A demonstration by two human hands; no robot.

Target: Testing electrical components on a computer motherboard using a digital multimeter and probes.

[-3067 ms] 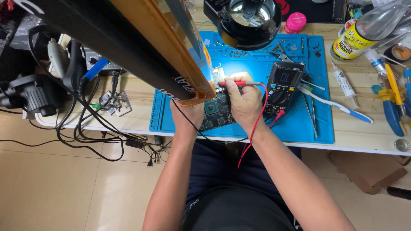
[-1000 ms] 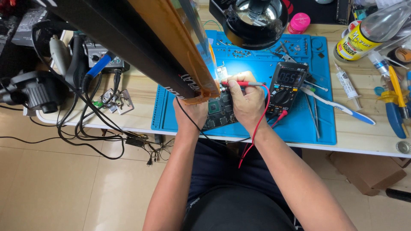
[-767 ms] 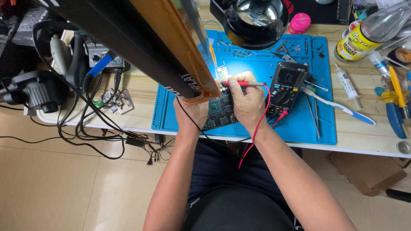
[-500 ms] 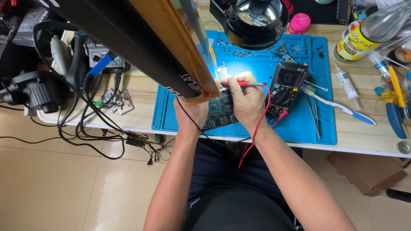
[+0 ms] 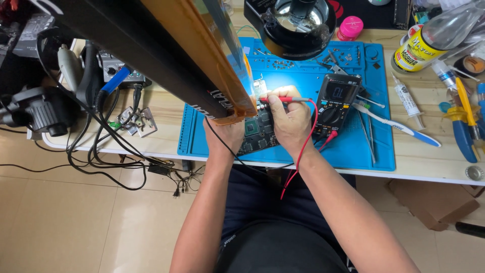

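One green circuit board point(image 5: 258, 132), one black multimeter point(image 5: 335, 103), one red test probe point(image 5: 283, 99), one blue silicone work mat point(image 5: 353, 146), one pink round jar point(image 5: 350, 28), two bare hands.

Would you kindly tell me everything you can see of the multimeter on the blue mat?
The multimeter is a dark, upright-rectangular handheld unit lying flat on the blue mat, just right of the right hand. It has a lit display at its far end, a round selector dial in the middle, and red trim near its lower edge. A red lead is plugged in at the near end and loops to the red probe that hand holds. A white-handled tool lies against its right side.
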